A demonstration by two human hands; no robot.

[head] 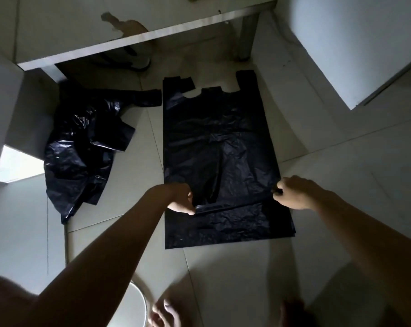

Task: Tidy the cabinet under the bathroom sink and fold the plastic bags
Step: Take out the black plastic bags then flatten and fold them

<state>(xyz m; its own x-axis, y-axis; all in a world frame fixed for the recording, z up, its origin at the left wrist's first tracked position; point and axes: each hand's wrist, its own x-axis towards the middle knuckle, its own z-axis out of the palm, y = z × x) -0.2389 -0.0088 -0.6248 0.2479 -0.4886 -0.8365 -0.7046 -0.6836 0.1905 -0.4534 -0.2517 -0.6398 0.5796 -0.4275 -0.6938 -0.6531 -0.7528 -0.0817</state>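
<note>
Dim light hides detail under the cabinet (pixel 138 41). On the floor (pixel 223 279), left hand (pixel 182 199) and right hand (pixel 294 193) pinch the flat black bag (pixel 214 138)'s fold closed-fingered; a crumpled bag (pixel 81 147) lies left, apart.

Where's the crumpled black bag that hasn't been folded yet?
The crumpled black bag lies on the floor tiles at left in the head view, left of the flattened bag, below the cabinet edge.

No legible text, label, brand, number or sign is found. The flat black bag (pixel 221 147) and the crumpled bag (pixel 81 147) left of it are unprinted.
</note>
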